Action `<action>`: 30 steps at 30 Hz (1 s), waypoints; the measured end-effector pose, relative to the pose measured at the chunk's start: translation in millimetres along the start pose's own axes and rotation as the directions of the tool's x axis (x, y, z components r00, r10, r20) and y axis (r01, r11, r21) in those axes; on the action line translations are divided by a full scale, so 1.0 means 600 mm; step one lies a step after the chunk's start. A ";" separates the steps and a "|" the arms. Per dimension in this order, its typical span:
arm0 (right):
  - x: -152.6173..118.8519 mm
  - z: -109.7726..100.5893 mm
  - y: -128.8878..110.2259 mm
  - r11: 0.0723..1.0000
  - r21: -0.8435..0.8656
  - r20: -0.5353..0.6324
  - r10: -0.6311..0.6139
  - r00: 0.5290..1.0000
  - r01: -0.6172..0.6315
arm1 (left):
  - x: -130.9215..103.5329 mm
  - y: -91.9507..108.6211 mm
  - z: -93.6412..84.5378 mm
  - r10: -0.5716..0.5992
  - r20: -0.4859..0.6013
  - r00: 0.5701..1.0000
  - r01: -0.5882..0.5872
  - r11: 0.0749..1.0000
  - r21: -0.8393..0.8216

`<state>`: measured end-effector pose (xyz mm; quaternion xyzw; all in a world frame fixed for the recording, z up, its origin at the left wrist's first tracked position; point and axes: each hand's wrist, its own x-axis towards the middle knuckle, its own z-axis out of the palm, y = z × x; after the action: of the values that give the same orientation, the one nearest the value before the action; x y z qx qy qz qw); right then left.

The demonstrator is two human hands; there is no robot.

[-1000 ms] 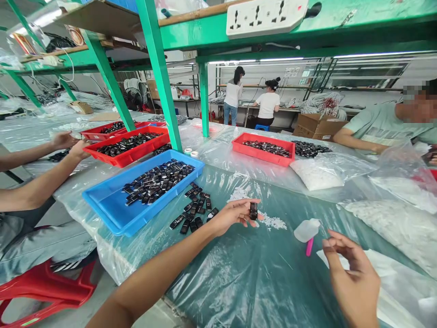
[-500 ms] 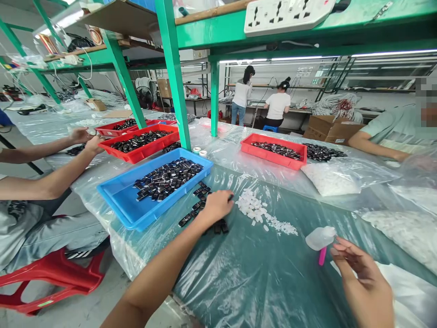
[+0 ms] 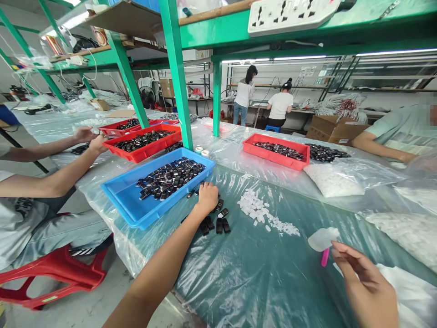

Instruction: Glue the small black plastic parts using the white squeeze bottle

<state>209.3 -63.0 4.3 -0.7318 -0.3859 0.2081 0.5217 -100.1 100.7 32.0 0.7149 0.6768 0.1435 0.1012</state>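
My left hand (image 3: 208,197) is closed over the small black casings (image 3: 223,225) lying on the green table covering, beside the front right edge of a blue tray (image 3: 119,207). Its fingertips are hidden, so what they hold cannot be seen. More black casings (image 3: 170,177) fill part of that tray. At the right, my right hand (image 3: 367,278) pinches the end of a small translucent bottle (image 3: 322,239), with a bright pink stick-like piece (image 3: 325,258) just below it. Between the hands lies a pile of small white pieces (image 3: 254,207).
Red trays (image 3: 276,161) (image 3: 139,152) hold black parts. Clear bags of white pieces (image 3: 334,180) lie on the right. A green post (image 3: 177,82) rises behind the blue tray. Co-workers' arms (image 3: 51,182) are at left and a person (image 3: 392,132) sits at right.
My left hand has moved left and slightly up, from beside the white pile to the casings near the blue tray. A dark piece showed at its fingertips before. My right hand stays at the bottle.
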 end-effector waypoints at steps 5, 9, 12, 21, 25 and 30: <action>-0.001 -0.001 0.001 1.000 0.015 -0.008 -0.025 1.000 0.025 | 0.006 0.004 0.003 0.059 0.023 0.998 -0.048 0.939 -0.341; -0.001 0.000 0.006 0.999 0.020 -0.009 -0.050 0.999 0.051 | -0.002 0.027 0.002 0.237 0.148 0.960 -0.080 0.741 -0.666; -0.001 0.001 0.006 0.999 0.010 -0.003 -0.051 0.999 0.051 | -0.016 0.046 0.003 0.343 0.195 0.919 -0.054 0.600 -0.798; 0.000 0.001 0.007 0.999 0.002 -0.011 -0.051 0.999 0.051 | -0.044 0.078 -0.001 0.483 0.385 0.786 0.398 0.080 -0.914; 0.000 0.003 0.006 1.000 -0.005 -0.016 -0.028 0.999 0.028 | -0.043 0.074 0.001 0.489 0.336 0.805 0.273 0.198 -0.941; -0.002 0.003 0.001 1.000 -0.014 -0.008 -0.007 1.000 0.007 | -0.029 0.051 -0.013 0.254 0.179 0.951 -0.096 0.789 -0.607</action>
<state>207.3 -62.8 3.1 -0.7351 -0.3876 0.2006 0.5189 -75.0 81.2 48.7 0.7198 0.5101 0.2643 0.3896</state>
